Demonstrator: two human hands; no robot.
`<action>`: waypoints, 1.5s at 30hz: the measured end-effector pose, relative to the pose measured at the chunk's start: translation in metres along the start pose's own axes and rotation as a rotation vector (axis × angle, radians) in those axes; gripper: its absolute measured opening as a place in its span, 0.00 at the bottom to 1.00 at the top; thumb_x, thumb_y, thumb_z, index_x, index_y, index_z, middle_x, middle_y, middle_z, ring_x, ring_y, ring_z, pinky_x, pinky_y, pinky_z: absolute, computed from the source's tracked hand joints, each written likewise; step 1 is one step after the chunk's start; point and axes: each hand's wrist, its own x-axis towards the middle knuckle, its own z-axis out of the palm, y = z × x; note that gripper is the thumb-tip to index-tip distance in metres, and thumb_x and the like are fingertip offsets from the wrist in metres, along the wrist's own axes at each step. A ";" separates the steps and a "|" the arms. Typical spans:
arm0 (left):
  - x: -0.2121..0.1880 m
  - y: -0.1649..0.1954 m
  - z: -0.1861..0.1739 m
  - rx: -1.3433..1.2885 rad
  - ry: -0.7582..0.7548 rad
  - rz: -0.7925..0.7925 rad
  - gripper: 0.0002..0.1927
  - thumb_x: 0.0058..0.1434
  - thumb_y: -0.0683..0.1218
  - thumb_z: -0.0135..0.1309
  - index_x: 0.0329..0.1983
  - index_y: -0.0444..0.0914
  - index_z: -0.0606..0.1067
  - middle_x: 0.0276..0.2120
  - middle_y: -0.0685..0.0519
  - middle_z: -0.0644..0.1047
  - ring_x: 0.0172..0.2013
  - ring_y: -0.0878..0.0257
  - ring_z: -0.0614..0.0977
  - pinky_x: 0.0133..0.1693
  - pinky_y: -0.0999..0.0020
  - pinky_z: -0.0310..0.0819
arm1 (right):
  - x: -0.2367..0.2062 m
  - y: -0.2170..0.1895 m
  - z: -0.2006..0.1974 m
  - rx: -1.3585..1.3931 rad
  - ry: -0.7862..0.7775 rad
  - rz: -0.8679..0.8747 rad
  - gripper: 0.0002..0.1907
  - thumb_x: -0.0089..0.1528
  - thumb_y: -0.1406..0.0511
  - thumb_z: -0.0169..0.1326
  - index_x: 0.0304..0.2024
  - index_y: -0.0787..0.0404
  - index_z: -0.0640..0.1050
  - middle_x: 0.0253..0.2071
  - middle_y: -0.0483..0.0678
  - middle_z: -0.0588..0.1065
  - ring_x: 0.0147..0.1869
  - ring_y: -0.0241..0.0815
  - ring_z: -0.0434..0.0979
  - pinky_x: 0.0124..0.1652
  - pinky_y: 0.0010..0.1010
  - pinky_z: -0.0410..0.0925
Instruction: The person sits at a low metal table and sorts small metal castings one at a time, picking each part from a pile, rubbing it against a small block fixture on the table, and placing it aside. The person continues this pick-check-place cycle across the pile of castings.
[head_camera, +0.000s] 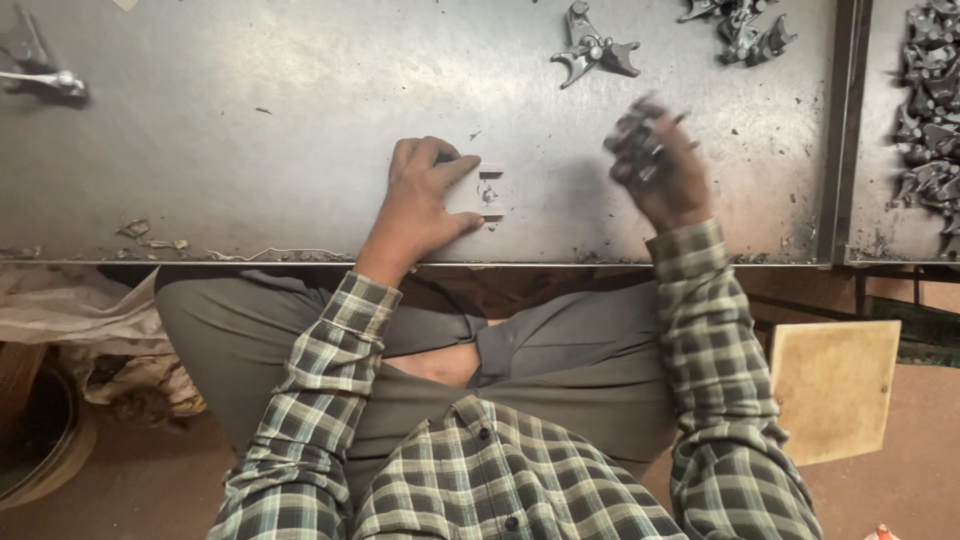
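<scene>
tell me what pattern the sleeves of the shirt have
A green, white and dark plaid check on the sleeves, best seen in the head view.

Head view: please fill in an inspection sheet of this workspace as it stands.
Surface: grey metal bench, scuffed, with dark grit near its right edge.
Job's things: small metal fixture block on the bench; dark metal casting, motion-blurred.
Clutter: loose castings at top centre, a heap on the right, debris scraps at the front edge.
Grippers: left hand rests against the block; right hand is closed on the casting, raised above the bench.
Cables: nothing seen.
Surroundings: tan board and crumpled sacking on the floor.
</scene>
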 end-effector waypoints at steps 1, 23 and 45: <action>0.000 0.000 -0.001 0.003 -0.001 0.001 0.35 0.37 0.47 0.74 0.53 0.39 0.81 0.51 0.48 0.74 0.56 0.48 0.68 0.61 0.57 0.65 | 0.007 -0.010 -0.005 0.250 -0.007 0.006 0.18 0.59 0.61 0.63 0.48 0.61 0.76 0.40 0.52 0.76 0.43 0.47 0.80 0.39 0.35 0.75; 0.002 0.013 0.001 0.090 -0.007 0.045 0.36 0.35 0.48 0.75 0.53 0.39 0.82 0.49 0.48 0.75 0.54 0.47 0.68 0.58 0.54 0.67 | 0.066 0.038 0.074 -1.859 0.266 -0.607 0.26 0.52 0.50 0.62 0.48 0.55 0.76 0.51 0.51 0.71 0.59 0.55 0.63 0.49 0.52 0.62; -0.001 0.013 -0.001 0.059 0.005 0.036 0.36 0.36 0.48 0.75 0.53 0.39 0.82 0.48 0.49 0.75 0.54 0.48 0.69 0.57 0.56 0.68 | 0.042 0.043 0.020 -1.508 0.324 -0.518 0.21 0.64 0.52 0.63 0.25 0.57 0.75 0.25 0.43 0.72 0.27 0.38 0.70 0.29 0.34 0.66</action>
